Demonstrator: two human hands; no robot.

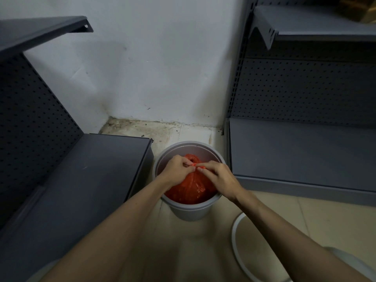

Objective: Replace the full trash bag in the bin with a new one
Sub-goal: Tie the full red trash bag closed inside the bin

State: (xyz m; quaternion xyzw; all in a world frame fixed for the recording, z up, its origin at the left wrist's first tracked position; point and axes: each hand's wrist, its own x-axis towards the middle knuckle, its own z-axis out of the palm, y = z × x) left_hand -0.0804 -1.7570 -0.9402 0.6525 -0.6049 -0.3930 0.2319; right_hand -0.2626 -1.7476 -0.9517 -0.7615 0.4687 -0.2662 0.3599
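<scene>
Left hand (178, 169): bag's twisted top is pinched by curled fingers.
Right hand (218, 178): same top is pinched.
Red trash bag (189, 188): seated inside grey bin (189, 210), on floor.
Hidden: knot covered by fingers.

A shop corner, it seems: grey metal display shelving (305, 151) with pegboard backs (305, 88) stands left and right against a scuffed white wall (152, 68), on tiled floor (335, 224)

A bulging red bag (189, 186), its top gathered into a twisted neck and a loop, sits inside a round grey bin (190, 210) standing upright on the tiled floor between two dark shelves.
</scene>
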